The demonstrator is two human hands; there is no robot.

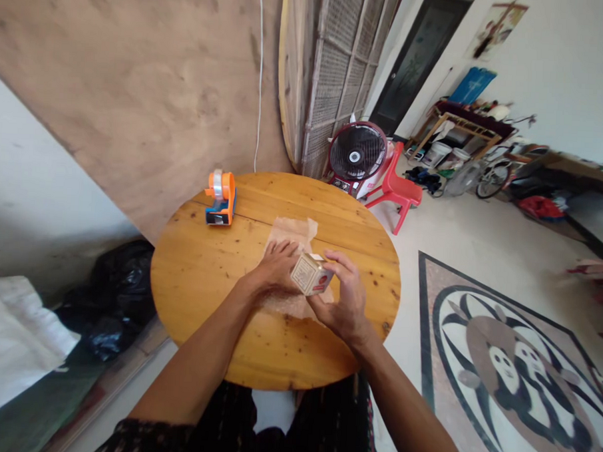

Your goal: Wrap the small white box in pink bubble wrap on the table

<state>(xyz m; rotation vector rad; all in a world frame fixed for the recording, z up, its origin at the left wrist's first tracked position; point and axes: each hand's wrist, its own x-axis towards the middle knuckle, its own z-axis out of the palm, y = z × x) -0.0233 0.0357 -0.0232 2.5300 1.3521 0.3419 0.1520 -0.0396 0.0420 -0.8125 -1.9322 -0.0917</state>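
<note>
Box (309, 274): sits tilted in the right hand (345, 298), over the sheet's near right part, pinched between thumb and fingers, with a printed face turned upward; just beside, with fingers loosely spread, flat over a thin, see-through sheet (289, 229), the left hand (280, 265); cannot tell whether touching the box; looks, as a judgement, like an early stage: shows the sheet already laid out on the desk (189, 281), wrinkled, and the box already in hand; does not yet show the sheet folded round the box, with printed sides left bare; shows no tape on the box, so far as visible; farther off, by the desk's far left edge, well apart from both hands, an orange tape dispenser (227, 213) with a roll loaded; beyond the desk, a fan (354, 156) and a red chair (400, 190).
</note>
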